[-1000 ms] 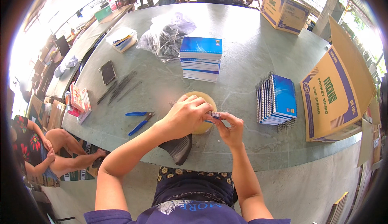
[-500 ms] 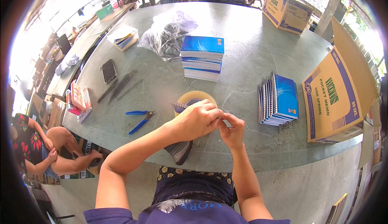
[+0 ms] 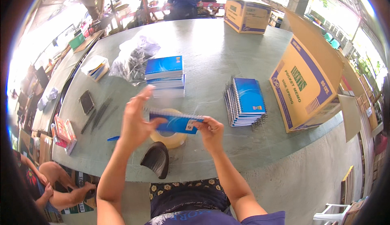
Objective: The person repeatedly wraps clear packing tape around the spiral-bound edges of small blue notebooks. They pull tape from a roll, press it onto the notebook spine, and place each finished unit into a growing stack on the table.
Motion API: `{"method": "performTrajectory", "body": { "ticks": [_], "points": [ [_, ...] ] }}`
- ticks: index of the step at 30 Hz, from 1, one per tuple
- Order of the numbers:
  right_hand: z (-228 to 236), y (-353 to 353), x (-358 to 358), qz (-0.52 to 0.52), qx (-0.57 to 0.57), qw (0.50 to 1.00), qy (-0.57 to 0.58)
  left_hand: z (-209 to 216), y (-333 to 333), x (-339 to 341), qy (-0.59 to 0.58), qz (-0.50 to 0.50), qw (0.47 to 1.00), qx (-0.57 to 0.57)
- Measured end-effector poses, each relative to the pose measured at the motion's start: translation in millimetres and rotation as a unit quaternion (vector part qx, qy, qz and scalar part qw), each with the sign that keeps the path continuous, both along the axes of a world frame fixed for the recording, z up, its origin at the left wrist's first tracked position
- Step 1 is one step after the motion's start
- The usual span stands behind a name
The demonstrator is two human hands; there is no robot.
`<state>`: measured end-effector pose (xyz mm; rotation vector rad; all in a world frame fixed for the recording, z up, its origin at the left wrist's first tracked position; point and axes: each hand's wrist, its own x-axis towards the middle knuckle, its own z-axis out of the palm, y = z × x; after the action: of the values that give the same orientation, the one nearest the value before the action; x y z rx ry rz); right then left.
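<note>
A small blue spiral notebook [image 3: 174, 122] is held up over the near part of the table. My right hand [image 3: 211, 132] pinches its right end between thumb and fingers. At its left end, my left hand [image 3: 136, 119] has its fingers spread, blurred by motion, with the thumb against or in front of the cover. Below the notebook lies a wide roll of clear tape [image 3: 175, 143], partly hidden. A dark, curved, grooved piece [image 3: 161, 160] rests beside the tape. Beyond my left hand stands a stack of blue notebooks [image 3: 164, 66]. Spiral-bound notebooks [image 3: 248, 97] are piled to the right.
An open cardboard box [image 3: 304, 83] stands at the right, another carton [image 3: 248, 16] at the far edge. Leftward lie loose wire coils [image 3: 99, 115], a phone [image 3: 86, 102], a blue tool handle [image 3: 113, 138] and a plastic bag [image 3: 132, 60]. A person [image 3: 40, 180] sits at lower left.
My hands, earlier together at a wire coil end, have come apart. The notebook now shows in my right hand, and my left hand has moved left and opened. The view has shifted rightward.
</note>
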<state>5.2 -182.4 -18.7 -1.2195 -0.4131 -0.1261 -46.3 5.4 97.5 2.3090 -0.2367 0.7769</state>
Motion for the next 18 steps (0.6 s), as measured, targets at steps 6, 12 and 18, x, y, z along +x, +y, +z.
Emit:
{"method": "performTrajectory", "body": {
  "ticks": [6,12,18],
  "points": [
    [30.9,-56.9,41.5,-0.028,0.095,0.984,-0.148,15.7,-42.4,21.4,0.069,-0.129,0.961,-0.235],
    [113.6,-178.5,57.5,-0.231,0.002,0.973,0.021,4.4,-173.9,86.2,-0.229,-0.126,0.952,0.159],
    [59.8,-192.0,76.2,-0.106,-0.218,0.963,0.115,-55.3,-205.1,79.4,-0.118,-0.105,0.965,0.208]
  ]
}}
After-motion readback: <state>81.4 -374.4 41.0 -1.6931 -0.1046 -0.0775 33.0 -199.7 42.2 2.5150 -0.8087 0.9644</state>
